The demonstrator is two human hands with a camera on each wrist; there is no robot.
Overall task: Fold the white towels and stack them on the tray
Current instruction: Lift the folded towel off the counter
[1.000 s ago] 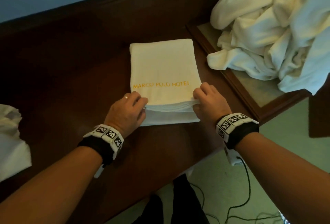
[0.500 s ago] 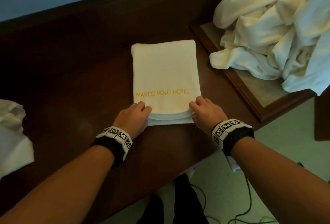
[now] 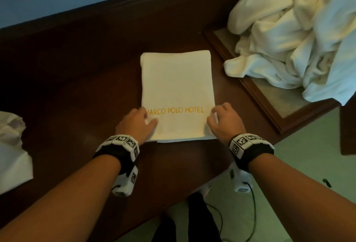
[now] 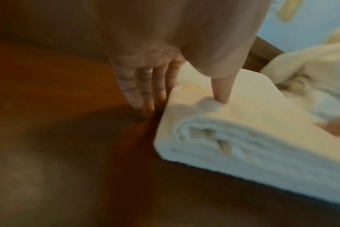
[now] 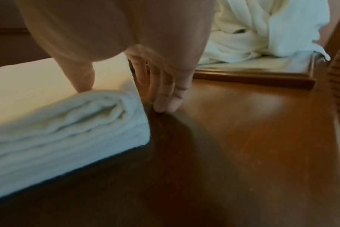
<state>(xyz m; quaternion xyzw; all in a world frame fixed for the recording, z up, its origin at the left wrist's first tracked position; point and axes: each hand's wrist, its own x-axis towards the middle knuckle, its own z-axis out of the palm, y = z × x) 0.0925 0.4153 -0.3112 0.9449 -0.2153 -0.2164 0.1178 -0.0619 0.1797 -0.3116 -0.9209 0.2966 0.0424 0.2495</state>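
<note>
— What did the dark wooden table (image 3: 77,91) carry?
— A folded white towel (image 3: 176,87) lettered MARCO POLO HOTEL lay flat at its middle. A wood-framed tray (image 3: 269,106) sat at the right, a crumpled white cloth (image 3: 11,151) at the left edge.

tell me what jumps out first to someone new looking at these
The folded towel with gold MARCO POLO HOTEL lettering, lying mid-table. The left hand and right hand flank its near corners, thumbs on top, fingers down its sides. A heap of unfolded towels covers the tray at right.
</note>
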